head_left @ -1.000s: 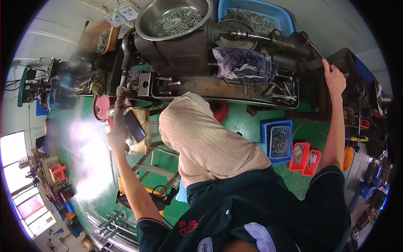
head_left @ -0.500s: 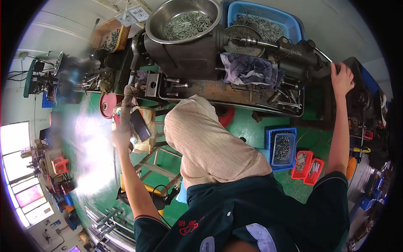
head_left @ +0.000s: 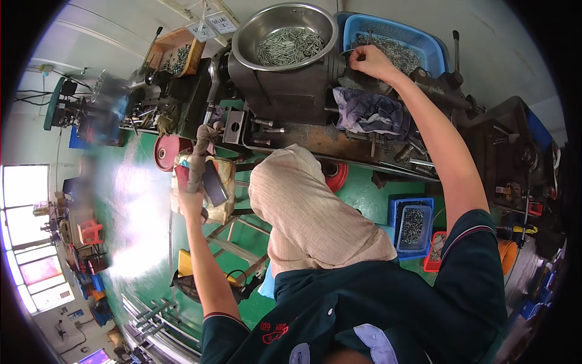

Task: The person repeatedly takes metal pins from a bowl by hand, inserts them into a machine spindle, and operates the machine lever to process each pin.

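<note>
The left hand (head_left: 191,205) is closed around the lower end of a long lever wrapped in brown cloth (head_left: 198,162). The lever slants up and away from that hand to the near left side of a dark metal machine with a block-shaped body (head_left: 282,94). Just right of the left hand, a dark rectangular phone (head_left: 214,184) lies on a padded, pale patterned stool (head_left: 226,171).

The right hand (head_left: 373,62) is at the right end of the machine's body, forearm stretched across the machine. Its thumb and fingertips are curled together, nearly meeting; whether they pinch a small piece cannot be told.

To the left of the right hand, a round stainless-steel bowl (head_left: 247,37) holding a heap of slender grey metal pins (head_left: 291,47) sits on the machine. Just behind the hand is a light-blue plastic basket (head_left: 394,28) with more metal pieces. A crumpled purple-and-white cloth (head_left: 371,112) hangs below the right wrist, above a brown metal table with a raised rim (head_left: 318,138).
</note>
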Action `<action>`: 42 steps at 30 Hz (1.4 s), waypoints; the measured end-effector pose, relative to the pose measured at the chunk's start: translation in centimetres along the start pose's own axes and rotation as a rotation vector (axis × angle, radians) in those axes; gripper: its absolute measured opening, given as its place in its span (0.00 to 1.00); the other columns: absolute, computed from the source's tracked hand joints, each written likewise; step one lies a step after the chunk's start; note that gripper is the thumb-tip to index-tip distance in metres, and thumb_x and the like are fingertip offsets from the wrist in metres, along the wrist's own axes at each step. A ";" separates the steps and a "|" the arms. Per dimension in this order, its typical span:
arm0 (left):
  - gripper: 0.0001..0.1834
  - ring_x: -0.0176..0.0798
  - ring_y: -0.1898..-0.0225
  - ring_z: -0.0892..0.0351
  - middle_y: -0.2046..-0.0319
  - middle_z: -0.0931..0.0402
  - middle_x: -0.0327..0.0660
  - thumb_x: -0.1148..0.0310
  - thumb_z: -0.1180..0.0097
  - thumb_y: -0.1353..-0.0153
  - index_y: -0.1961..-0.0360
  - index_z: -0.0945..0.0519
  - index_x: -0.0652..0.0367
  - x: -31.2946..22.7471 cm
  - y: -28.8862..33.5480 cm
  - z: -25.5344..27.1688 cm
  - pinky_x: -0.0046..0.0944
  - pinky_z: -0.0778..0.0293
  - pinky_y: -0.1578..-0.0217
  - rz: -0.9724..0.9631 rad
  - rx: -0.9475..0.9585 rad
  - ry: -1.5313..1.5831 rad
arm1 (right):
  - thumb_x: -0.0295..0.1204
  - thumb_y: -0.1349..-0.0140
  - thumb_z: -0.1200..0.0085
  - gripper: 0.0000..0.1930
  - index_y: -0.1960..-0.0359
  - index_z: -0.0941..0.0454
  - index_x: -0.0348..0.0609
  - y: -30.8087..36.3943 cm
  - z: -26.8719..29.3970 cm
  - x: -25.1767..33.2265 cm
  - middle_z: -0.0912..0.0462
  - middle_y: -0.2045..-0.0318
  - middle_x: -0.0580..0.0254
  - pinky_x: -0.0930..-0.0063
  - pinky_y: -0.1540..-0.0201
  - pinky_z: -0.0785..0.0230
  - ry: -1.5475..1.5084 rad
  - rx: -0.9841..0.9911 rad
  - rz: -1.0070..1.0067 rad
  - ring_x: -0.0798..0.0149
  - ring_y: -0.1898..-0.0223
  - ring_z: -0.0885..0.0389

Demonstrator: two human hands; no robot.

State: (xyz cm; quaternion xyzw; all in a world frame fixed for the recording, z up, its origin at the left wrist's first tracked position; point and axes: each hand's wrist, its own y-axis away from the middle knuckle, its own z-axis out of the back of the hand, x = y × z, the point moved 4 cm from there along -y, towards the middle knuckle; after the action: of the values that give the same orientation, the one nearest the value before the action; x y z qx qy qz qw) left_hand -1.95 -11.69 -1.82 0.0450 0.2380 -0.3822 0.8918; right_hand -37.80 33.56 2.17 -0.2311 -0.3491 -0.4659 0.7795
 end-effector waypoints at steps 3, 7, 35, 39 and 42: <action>0.12 0.54 0.73 0.24 0.83 0.27 0.54 0.66 0.44 0.59 0.78 0.23 0.67 -3.9 2.8 -0.6 0.45 0.32 0.71 0.027 0.017 0.057 | 0.35 0.61 0.45 0.11 0.76 0.22 0.44 0.7 0.3 -0.5 0.21 0.77 0.62 0.72 0.66 0.33 0.099 -0.004 -0.033 0.64 0.73 0.23; 0.13 0.54 0.73 0.24 0.81 0.26 0.54 0.65 0.47 0.59 0.75 0.22 0.65 -5.8 5.5 -0.5 0.46 0.32 0.70 0.094 0.014 0.082 | 0.35 0.62 0.45 0.11 0.76 0.22 0.45 0.2 -0.2 0.6 0.21 0.77 0.62 0.72 0.66 0.33 0.110 0.041 -0.056 0.63 0.73 0.23; 0.16 0.56 0.70 0.25 0.78 0.26 0.55 0.58 0.48 0.54 0.73 0.22 0.62 -6.1 6.2 -1.1 0.47 0.32 0.68 0.113 0.056 0.034 | 0.34 0.58 0.43 0.11 0.74 0.23 0.42 -8.0 -4.6 16.1 0.21 0.72 0.54 0.63 0.66 0.30 0.822 0.000 0.219 0.55 0.66 0.22; 0.16 0.56 0.71 0.25 0.79 0.26 0.54 0.59 0.47 0.54 0.74 0.22 0.62 -6.2 6.3 -0.6 0.46 0.31 0.69 0.114 0.052 0.023 | 0.30 0.57 0.45 0.08 0.73 0.22 0.45 -7.0 -3.1 17.0 0.21 0.73 0.56 0.62 0.67 0.31 0.696 -0.017 0.293 0.54 0.68 0.23; 0.16 0.56 0.72 0.25 0.79 0.26 0.54 0.59 0.47 0.55 0.74 0.22 0.63 -6.6 6.2 -1.1 0.45 0.31 0.70 0.093 0.053 0.058 | 0.31 0.57 0.47 0.09 0.76 0.23 0.39 -5.8 0.0 16.1 0.22 0.78 0.55 0.66 0.70 0.33 0.392 -0.103 0.572 0.58 0.74 0.23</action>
State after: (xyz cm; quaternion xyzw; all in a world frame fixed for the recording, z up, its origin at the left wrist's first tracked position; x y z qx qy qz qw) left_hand -1.93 -2.70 -0.44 0.0906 0.2512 -0.3452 0.8997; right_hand -37.79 21.79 14.64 -0.2649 -0.0898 -0.2812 0.9180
